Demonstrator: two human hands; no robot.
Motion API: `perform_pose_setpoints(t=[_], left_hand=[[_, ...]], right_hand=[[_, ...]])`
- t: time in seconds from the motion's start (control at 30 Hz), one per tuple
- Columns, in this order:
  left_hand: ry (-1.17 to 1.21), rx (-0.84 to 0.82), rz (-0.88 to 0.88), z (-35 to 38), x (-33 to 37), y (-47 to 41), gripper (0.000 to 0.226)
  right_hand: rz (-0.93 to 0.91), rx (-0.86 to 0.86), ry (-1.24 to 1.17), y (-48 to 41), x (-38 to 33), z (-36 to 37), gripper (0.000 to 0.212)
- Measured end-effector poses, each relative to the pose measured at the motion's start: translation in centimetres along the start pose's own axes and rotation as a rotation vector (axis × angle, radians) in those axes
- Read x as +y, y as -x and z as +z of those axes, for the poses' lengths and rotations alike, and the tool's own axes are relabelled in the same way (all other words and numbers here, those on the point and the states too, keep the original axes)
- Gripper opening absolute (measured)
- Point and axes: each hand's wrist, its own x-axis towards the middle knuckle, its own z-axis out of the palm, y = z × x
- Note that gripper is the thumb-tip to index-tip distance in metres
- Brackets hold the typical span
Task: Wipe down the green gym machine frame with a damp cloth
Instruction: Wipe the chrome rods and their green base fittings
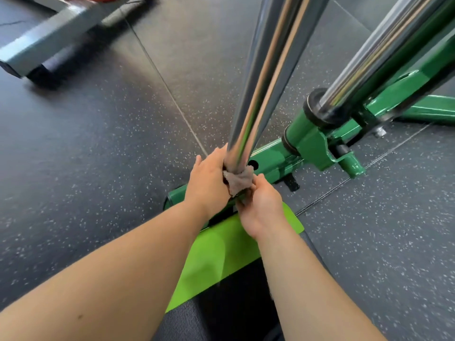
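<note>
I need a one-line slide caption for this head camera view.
Both hands, left hand and right hand, wrap a grey cloth around a chrome rod above the green frame.

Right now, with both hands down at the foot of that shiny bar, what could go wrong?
1. The cloth is bunched around the chrome bar where it meets the green frame; it may snag in that joint.
2. The left hand and right hand crowd the same spot, so fingers could get pinched against the frame.
3. The cloth is wiping chrome, so the green paint may get missed.
</note>
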Motion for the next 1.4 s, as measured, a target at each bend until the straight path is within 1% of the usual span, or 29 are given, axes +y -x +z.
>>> perform_pose_setpoints(t=[0.03, 0.07, 0.1, 0.13, 0.2, 0.27, 0.3, 0.4, 0.47, 0.53, 0.57, 0.63, 0.67, 0.7, 0.73, 0.77, 0.8, 0.87, 0.93, 1.0, 1.03, 1.07, 1.1, 1.17, 1.2, 1.23, 1.33, 1.37, 1.4], left_hand=[[-0.102, 0.034, 0.013, -0.4, 0.0, 0.3, 0.041], [-0.213, 0.056, 0.016, -0.7, 0.1, 0.7, 0.043], [-0.301, 0.044, -0.019, -0.9, 0.2, 1.0, 0.051], [-0.309, 0.032, -0.055, -1.1, 0.1, 1.4, 0.059], [-0.126, 0.037, -0.129, -1.0, 0.4, 2.2, 0.060], [0.100, 0.090, -0.167, -0.9, 1.0, 3.1, 0.053], [0.177, 0.102, -0.189, -0.9, 1.2, 3.8, 0.050], [0.305, -0.001, -0.243, -0.6, 0.3, 6.4, 0.051], [0.302, -0.062, -0.246, -1.0, -0.2, 7.3, 0.049], [0.235, -0.013, -0.268, -2.2, -0.9, 7.2, 0.050], [0.176, 0.036, -0.266, -3.0, -1.3, 6.9, 0.047], [0.057, 0.065, -0.266, -4.2, -2.0, 6.1, 0.044], [-0.019, 0.011, -0.275, -4.4, -2.4, 5.7, 0.047], [-0.109, -0.076, -0.276, -4.5, -2.6, 5.3, 0.054], [-0.195, -0.183, -0.269, -4.2, -2.9, 4.8, 0.064], [-0.272, -0.281, -0.250, -3.8, -3.0, 4.4, 0.072], [-0.338, -0.346, -0.225, -3.2, -3.0, 4.2, 0.077], [-0.473, -0.339, -0.185, -2.4, -3.3, 3.6, 0.079], [-0.583, -0.301, -0.170, -2.3, -3.6, 3.3, 0.078], [-0.649, -0.308, -0.177, -2.6, -3.6, 3.3, 0.078], [-0.675, -0.327, -0.175, -2.5, -3.3, 3.1, 0.078], [-0.694, -0.339, -0.176, -2.6, -3.0, 2.9, 0.079], [-0.707, -0.347, -0.178, -2.5, -2.9, 2.8, 0.078], [-0.725, -0.344, -0.181, -2.4, -2.5, 2.7, 0.076], [-0.729, -0.336, -0.181, -2.4, -2.5, 2.6, 0.075], [-0.729, -0.332, -0.185, -2.4, -2.5, 2.5, 0.074], [-0.710, -0.334, -0.200, -2.7, -2.8, 2.3, 0.079], [-0.707, -0.333, -0.199, -2.8, -3.0, 2.2, 0.080], [-0.709, -0.336, -0.199, -3.0, -3.1, 2.2, 0.081]], right_hand=[[0.000, 0.016, 0.009, 0.3, -0.2, -0.1, 0.045], [0.002, 0.030, 0.020, 0.6, -0.5, -0.3, 0.037], [0.019, 0.036, 0.041, 0.7, -0.9, -0.7, 0.024], [0.045, 0.059, 0.093, 1.1, -1.1, -0.8, 0.015], [0.117, 0.102, 0.265, 1.9, -1.2, -1.1, 0.015], [0.221, 0.053, 0.416, 2.6, -1.3, -1.0, 0.023], [0.263, 0.002, 0.441, 2.7, -1.2, -0.8, 0.024], [0.289, -0.109, 0.472, 2.5, -1.5, -1.0, 0.020], [0.261, -0.112, 0.542, 1.9, -1.7, -1.6, 0.013], [0.189, -0.063, 0.672, 1.6, -2.1, -2.1, 0.007], [0.109, -0.015, 0.696, 1.3, -2.4, -2.4, 0.004], [-0.147, 0.153, 0.627, 0.6, -3.4, -3.0, 0.011], [-0.338, 0.285, 0.590, 0.1, -3.8, -3.3, 0.013], [-0.560, 0.408, 0.639, -0.5, -4.3, -3.6, 0.013], [-0.764, 0.458, 0.768, -1.3, -4.7, -3.7, 0.015], [-0.903, 0.405, 0.945, -2.2, -5.0, -3.7, 0.022], [-0.976, 0.308, 1.158, -3.1, -4.9, -3.8, 0.033], [-0.972, 0.141, 1.454, -4.7, -4.2, -3.9, 0.046], [-0.959, 0.050, 1.518, -4.6, -3.5, -4.0, 0.047], [-0.995, -0.068, 1.541, -4.2, -3.1, -5.1, 0.045], [-1.014, -0.088, 1.592, -4.1, -3.5, -5.8, 0.046], [-1.047, -0.059, 1.689, -4.5, -4.2, -6.0, 0.048], [-1.047, 0.037, 1.777, -5.1, -5.0, -6.0, 0.051], [-0.912, 0.268, 1.768, -5.7, -6.0, -5.0, 0.060], [-0.857, 0.313, 1.718, -5.5, -5.7, -4.4, 0.063], [-0.861, 0.268, 1.681, -5.2, -4.9, -4.0, 0.064], [-0.979, -0.050, 1.700, -4.2, -3.3, -4.8, 0.058], [-0.990, -0.096, 1.718, -4.4, -3.9, -5.2, 0.056], [-0.993, -0.068, 1.748, -5.2, -4.8, -5.3, 0.056]])
